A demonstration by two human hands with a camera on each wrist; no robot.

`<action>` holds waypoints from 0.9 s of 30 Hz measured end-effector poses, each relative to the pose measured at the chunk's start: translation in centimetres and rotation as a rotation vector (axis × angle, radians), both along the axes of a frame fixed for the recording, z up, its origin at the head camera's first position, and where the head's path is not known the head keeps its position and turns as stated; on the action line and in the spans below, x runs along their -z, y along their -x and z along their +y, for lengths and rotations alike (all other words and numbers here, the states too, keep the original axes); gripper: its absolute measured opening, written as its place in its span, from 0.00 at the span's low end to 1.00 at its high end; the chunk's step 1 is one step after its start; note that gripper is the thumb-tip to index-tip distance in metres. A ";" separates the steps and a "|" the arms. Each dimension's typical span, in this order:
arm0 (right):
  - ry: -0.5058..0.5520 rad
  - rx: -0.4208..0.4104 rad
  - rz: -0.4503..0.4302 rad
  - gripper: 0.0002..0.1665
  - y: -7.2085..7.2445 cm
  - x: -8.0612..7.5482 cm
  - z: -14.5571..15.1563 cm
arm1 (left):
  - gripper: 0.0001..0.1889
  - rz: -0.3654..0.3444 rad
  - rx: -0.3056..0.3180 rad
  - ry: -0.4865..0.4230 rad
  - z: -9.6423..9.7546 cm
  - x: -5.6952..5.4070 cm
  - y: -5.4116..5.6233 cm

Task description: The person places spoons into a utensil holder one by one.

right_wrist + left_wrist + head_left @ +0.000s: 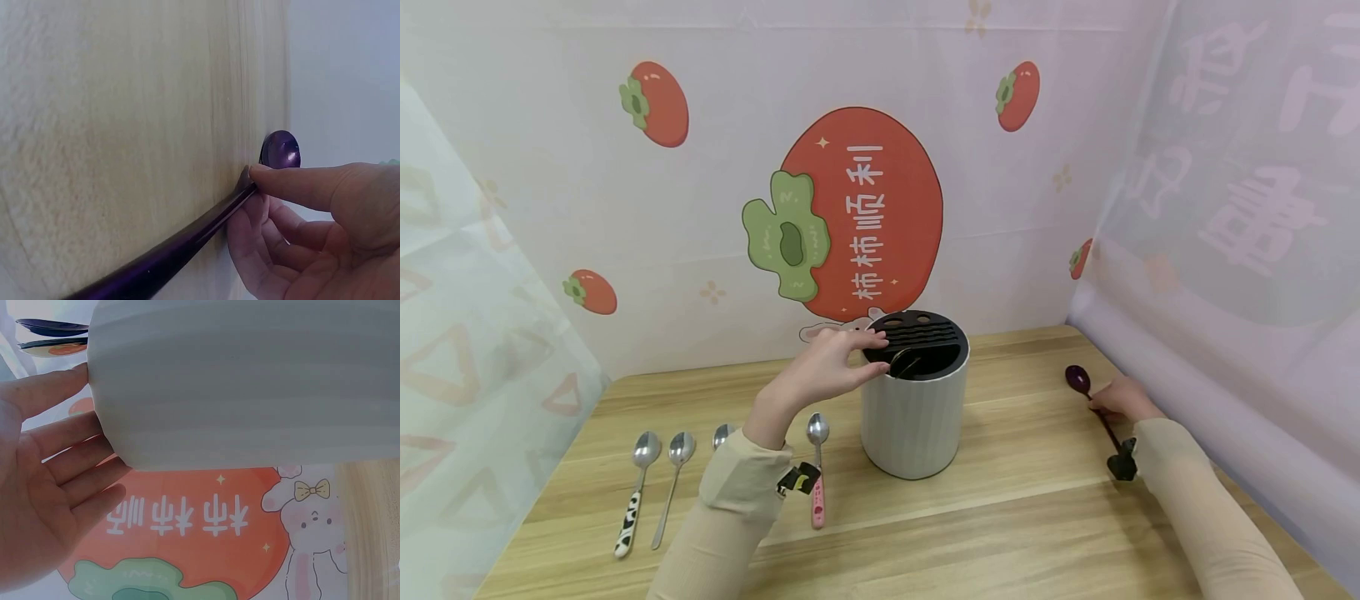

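The right hand (1122, 398) pinches a dark purple spoon (1078, 379) near its bowl, at the right side of the table. In the right wrist view the thumb and fingers of this hand (312, 219) hold the purple spoon's handle (200, 231), close along the wood. My left hand (827, 367) reaches over a white ribbed utensil holder (913, 425) and rests its fingertips at the rim of the black slotted lid (917, 333). Its fingers are fairly straight in the left wrist view. Two dark spoon bowls (53, 347) stick out of the holder beside the thumb.
Left of the holder lie a spoon with a cow-print handle (628, 521), a plain metal spoon (681, 450), a spoon partly hidden by the left arm (722, 435), and one with a pink handle (817, 500). A printed curtain (715, 208) hangs behind the wooden table (1015, 517).
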State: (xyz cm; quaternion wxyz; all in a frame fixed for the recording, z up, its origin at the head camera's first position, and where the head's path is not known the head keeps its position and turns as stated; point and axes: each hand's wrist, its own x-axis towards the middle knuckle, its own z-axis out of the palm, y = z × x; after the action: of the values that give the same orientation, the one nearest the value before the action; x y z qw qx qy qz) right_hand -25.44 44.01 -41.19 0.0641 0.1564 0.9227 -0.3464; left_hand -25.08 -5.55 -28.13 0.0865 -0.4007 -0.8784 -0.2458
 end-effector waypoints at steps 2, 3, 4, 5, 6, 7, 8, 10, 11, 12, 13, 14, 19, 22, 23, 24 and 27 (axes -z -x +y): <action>0.021 0.009 -0.011 0.12 0.1 0.0 0.0 | 0.21 0.001 -0.002 0.000 0.0 0.0 0.0; 0.028 0.013 -0.017 0.12 0.1 0.0 0.0 | 0.21 0.003 -0.002 0.001 0.0 0.0 0.0; 0.036 0.016 -0.020 0.12 0.1 -0.1 -0.1 | 0.21 0.006 -0.001 0.001 0.0 0.0 0.0; 0.046 0.017 -0.022 0.12 0.1 -0.1 -0.1 | 0.21 0.006 -0.002 0.002 0.0 0.0 0.0; 0.053 0.018 -0.021 0.12 0.1 -0.2 -0.2 | 0.21 0.005 -0.002 0.002 0.0 0.0 0.1; 0.065 0.019 -0.018 0.12 0.1 -0.2 -0.3 | 0.21 0.001 -0.004 0.001 0.0 0.0 0.1; 0.077 0.024 -0.016 0.11 0.0 -0.3 -0.4 | 0.21 0.003 -0.003 0.001 0.0 0.0 0.1; 0.099 0.031 -0.006 0.11 0.0 -0.3 -0.6 | 0.21 -0.003 -0.005 0.002 0.0 0.0 0.1; 0.107 0.030 -0.002 0.11 -0.1 -0.4 -0.6 | 0.21 -0.009 -0.007 0.002 0.0 0.0 0.1; 0.118 0.037 0.001 0.11 -0.1 -0.4 -0.7 | 0.21 -0.013 -0.006 0.001 0.0 0.0 0.1; 0.128 0.038 0.004 0.12 -0.2 -0.4 -0.8 | 0.21 -0.016 -0.005 0.000 0.0 0.0 0.1; 0.135 0.046 0.004 0.12 -0.2 -0.4 -0.8 | 0.21 -0.016 -0.005 0.001 0.0 0.0 0.1; 0.131 0.053 0.005 0.11 -0.2 -0.5 -1.2 | 0.22 -0.013 0.000 -0.002 0.0 0.0 0.1; 0.089 0.053 0.005 0.09 0.0 -0.6 -1.3 | 0.21 -0.009 0.003 -0.003 0.0 0.0 0.1; 0.067 0.047 0.006 0.09 0.0 -0.6 -1.3 | 0.21 -0.010 0.001 -0.002 0.0 0.0 0.1; 0.049 0.044 0.007 0.08 0.0 -0.6 -1.3 | 0.21 -0.012 0.003 -0.002 0.0 0.0 0.1; -0.010 0.016 0.026 0.07 0.0 -0.9 -1.4 | 0.21 -0.012 0.004 -0.002 0.0 0.1 0.2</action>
State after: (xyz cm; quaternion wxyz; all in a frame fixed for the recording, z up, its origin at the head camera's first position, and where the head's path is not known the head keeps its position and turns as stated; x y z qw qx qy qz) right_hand -25.49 42.59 -40.34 0.0485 0.1593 0.9239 -0.3444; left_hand -25.25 -5.54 -28.22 0.0810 -0.4010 -0.8777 -0.2495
